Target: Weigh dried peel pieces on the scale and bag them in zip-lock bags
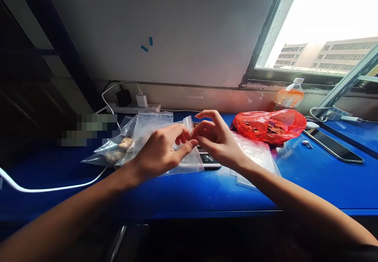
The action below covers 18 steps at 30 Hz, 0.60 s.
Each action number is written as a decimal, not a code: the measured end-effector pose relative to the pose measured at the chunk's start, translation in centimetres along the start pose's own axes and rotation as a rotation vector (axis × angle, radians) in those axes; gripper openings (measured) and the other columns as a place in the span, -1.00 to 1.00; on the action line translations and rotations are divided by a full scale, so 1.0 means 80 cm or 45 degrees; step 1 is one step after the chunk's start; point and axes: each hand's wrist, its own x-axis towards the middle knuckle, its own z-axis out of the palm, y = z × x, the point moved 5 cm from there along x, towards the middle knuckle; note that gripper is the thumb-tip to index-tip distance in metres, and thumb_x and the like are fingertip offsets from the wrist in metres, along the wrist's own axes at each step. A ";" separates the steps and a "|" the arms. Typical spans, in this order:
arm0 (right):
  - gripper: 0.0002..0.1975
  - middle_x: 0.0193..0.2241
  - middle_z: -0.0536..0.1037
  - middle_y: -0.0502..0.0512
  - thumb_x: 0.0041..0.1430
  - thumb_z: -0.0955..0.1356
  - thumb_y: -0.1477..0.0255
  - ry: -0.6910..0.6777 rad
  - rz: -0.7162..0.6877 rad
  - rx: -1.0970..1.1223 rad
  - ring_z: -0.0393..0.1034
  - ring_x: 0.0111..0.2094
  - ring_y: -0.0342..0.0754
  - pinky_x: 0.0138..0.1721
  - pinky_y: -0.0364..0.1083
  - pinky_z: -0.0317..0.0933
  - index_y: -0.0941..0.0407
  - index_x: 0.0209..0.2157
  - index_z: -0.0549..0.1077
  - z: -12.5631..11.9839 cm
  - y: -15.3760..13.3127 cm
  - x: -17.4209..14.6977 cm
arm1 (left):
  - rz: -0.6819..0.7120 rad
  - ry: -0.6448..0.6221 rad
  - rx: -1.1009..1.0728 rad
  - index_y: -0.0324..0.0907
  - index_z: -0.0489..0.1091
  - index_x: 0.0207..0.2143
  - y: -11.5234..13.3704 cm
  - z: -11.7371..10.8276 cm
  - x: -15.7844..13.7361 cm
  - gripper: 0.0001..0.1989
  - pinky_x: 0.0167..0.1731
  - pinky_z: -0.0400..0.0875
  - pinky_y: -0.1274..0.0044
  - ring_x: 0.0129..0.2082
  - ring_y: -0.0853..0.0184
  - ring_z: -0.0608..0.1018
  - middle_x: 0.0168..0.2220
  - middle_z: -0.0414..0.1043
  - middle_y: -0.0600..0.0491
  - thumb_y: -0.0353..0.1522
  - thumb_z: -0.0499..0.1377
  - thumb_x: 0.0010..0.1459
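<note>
A clear zip-lock bag (190, 163) lies on its side above the table, its mouth with the red zip line facing right. My left hand (165, 148) is closed on the bag near that mouth, thumb and fingers pinched. Against the same edge, my right hand (220, 140) has thumb and fingers curled together, with the index finger raised and bent. The fingertips of both hands meet there, and they hide the exact grip. Partly covered beneath the hands and bag is a kitchen scale (210, 160) with a dark button panel.
Left are more clear bags (153, 117) and a bag of brownish lumps (125, 143). Right are flat clear bags (256, 159), an open red plastic bag (245, 121) of dark reddish-brown pieces, a bottle (291, 96), a phone (333, 144) and an earbud (307, 144). A white cable (53, 190) crosses left.
</note>
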 end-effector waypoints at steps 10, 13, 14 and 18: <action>-0.55 -0.36 0.35 -0.07 0.11 0.40 0.44 0.087 -0.303 -0.194 0.35 -0.38 -0.14 -0.29 -0.05 0.35 -0.04 -0.06 0.12 0.021 0.020 -0.016 | -0.321 -0.207 -0.394 -0.15 0.42 -0.45 -0.028 0.018 -0.001 -0.55 -0.42 0.39 0.48 -0.47 0.28 0.52 -0.52 0.49 0.08 0.06 0.15 0.13; -0.57 -0.27 0.31 -0.03 0.11 0.42 0.41 0.116 -0.290 -0.144 0.35 -0.42 -0.18 -0.39 -0.08 0.33 -0.04 -0.11 0.11 0.020 0.022 -0.017 | -0.302 -0.251 -0.508 -0.15 0.43 -0.43 -0.029 0.022 0.001 -0.62 -0.38 0.43 0.46 -0.45 0.29 0.53 -0.50 0.49 0.07 -0.02 0.16 0.15; -0.57 -0.23 0.30 -0.01 0.11 0.42 0.41 0.110 -0.278 -0.124 0.36 -0.42 -0.19 -0.39 -0.09 0.33 -0.03 -0.12 0.10 0.020 0.023 -0.018 | -0.310 -0.264 -0.540 -0.15 0.42 -0.44 -0.030 0.024 0.001 -0.64 -0.37 0.43 0.46 -0.44 0.29 0.53 -0.49 0.49 0.07 -0.04 0.16 0.15; -0.62 -0.16 0.30 0.03 0.08 0.39 0.45 0.127 -0.244 -0.151 0.36 -0.39 -0.20 -0.38 -0.10 0.31 0.00 -0.16 0.13 0.013 0.024 -0.018 | -0.306 -0.266 -0.540 -0.15 0.42 -0.46 -0.030 0.025 0.001 -0.69 -0.37 0.43 0.49 -0.44 0.31 0.52 -0.49 0.47 0.08 -0.12 0.14 0.17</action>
